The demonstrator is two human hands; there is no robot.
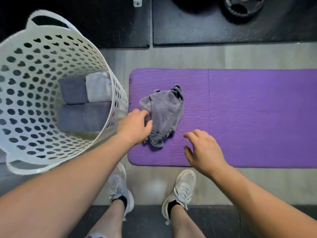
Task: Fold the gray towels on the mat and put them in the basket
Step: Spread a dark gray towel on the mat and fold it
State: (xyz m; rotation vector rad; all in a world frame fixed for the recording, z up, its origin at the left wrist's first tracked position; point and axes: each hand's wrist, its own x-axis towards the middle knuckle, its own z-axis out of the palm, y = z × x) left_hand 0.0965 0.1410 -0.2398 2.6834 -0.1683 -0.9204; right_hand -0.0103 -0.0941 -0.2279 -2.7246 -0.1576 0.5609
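Towel [163, 112] crumpled near mat [248, 117] end; left fingers [145, 115] pinch it, right fingers [197, 134] spread.

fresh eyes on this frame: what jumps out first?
The purple mat at center right, with one crumpled gray towel lying near its left end. The left hand grips that towel's near edge, while the right hand hovers open above the mat beside it. At left stands a big white perforated basket, with folded towels already at its bottom.
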